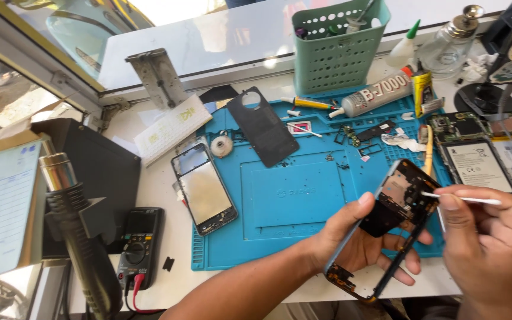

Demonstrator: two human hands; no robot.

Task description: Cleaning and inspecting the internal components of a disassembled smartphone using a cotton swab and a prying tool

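Note:
My left hand [357,240] grips a bare phone frame [393,204], tilted, with its dark inner side facing me, above the front right corner of the blue repair mat [280,219]. In my right hand [486,237] I pinch a thin white stick tool [469,200]; its tip touches the upper part of the frame. A detached phone screen [204,188] lies on the mat's left edge. A black back cover [262,125] rests at the mat's far side.
A hot-air gun [75,219] stands at the left beside a black multimeter [140,240]. A green basket [336,50], glue tubes [380,93] and a glass bottle [448,44] sit at the back. An opened phone with battery [478,157] lies at the right.

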